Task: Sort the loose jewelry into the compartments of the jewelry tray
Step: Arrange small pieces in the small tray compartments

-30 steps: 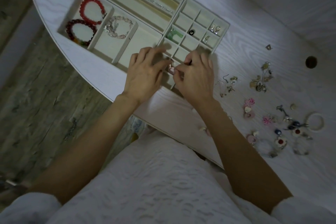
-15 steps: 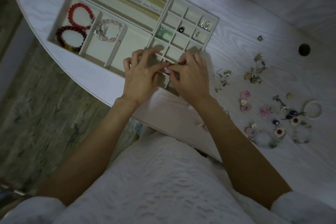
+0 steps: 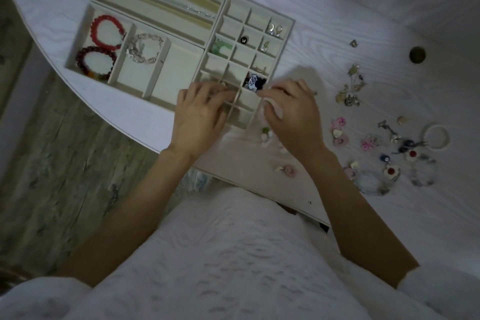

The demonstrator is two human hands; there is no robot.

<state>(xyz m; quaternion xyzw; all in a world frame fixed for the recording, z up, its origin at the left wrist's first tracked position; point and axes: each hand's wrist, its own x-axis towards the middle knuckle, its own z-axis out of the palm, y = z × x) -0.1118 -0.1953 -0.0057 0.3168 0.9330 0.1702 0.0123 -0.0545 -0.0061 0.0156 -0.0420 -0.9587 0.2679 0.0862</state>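
The cream jewelry tray lies on the white table. Its big compartments hold a red bracelet, a dark red bracelet and a crystal bracelet. The small cells hold a green piece, a black bead, silver earrings and a dark blue and white piece. My left hand lies over the tray's near cells, its blurred fingertips on the dividers. My right hand is at the tray's near right corner, fingers curled round what looks like a small pink piece.
Loose jewelry lies right of the tray: a gold cluster, pink flower pieces, a white bangle, clear bracelets. Small pieces sit by the table's near edge. A round hole is in the tabletop. Chains fill the long slots.
My hands were pinching a small pink thing together over the near cells; they have parted, the right one moving right. The blue and white piece now shows in its cell.
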